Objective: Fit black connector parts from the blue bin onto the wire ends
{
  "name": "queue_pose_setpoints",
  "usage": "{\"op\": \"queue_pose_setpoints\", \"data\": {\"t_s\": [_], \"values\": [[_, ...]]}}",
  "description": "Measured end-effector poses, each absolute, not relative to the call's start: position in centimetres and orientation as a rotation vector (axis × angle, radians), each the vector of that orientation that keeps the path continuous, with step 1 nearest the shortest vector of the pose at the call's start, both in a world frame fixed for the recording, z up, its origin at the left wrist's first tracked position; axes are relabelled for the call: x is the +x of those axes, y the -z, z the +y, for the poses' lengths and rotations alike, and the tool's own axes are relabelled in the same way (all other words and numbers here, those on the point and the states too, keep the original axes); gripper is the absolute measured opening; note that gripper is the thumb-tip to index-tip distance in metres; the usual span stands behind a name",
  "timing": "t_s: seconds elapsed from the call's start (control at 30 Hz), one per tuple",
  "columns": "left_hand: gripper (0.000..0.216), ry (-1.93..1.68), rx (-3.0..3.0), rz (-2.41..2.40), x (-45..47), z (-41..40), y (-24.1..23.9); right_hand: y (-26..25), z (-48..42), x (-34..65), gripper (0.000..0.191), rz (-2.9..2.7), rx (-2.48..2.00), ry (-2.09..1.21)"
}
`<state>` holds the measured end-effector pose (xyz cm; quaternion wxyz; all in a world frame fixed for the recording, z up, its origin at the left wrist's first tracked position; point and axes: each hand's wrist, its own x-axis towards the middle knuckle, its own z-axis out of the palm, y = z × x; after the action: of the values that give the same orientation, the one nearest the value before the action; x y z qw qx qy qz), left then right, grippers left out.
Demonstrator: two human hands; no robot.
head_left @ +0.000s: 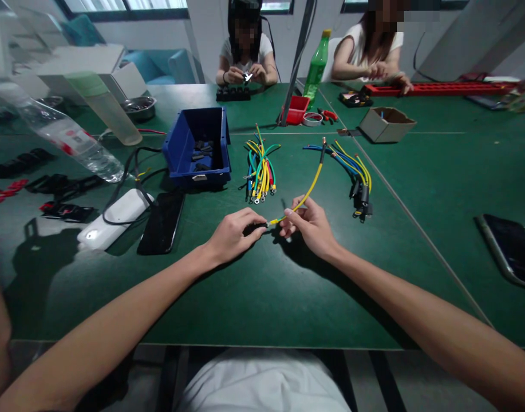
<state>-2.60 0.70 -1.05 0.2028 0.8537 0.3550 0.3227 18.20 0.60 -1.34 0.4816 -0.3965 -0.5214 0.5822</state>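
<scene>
My left hand [240, 230] is closed on a small black part, perhaps a plastic sleeve, mostly hidden by the fingers. It meets the lower end of a yellow-green wire [315, 182]. Between thumb and fingers, my right hand [307, 224] pinches that wire near the same end. The wire curves up and away to a dark section and a bare copper tip. Beyond my hands lies a bundle of wires [259, 166] with ring terminals, in yellow, green, blue and red. To its right is another bunch of wires [360, 177] with black sleeves on their ends.
A blue bin [174, 151] with black parts stands left of the wires. Near it lie a black phone [161, 223], a white power bank [116, 220] and a tilted plastic bottle [73, 137]. Another phone [511, 249] lies far right. Two people sit across the green table.
</scene>
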Motion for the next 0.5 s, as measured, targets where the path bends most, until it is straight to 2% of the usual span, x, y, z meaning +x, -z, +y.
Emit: {"op": "queue_pose_setpoints", "data": {"t_s": [0.5], "values": [[0.014, -0.947, 2.415, 1.006, -2.48, 0.78, 1.29, 1.4, 0.62, 17.82, 0.034, -1.298, -0.981, -1.323]]}}
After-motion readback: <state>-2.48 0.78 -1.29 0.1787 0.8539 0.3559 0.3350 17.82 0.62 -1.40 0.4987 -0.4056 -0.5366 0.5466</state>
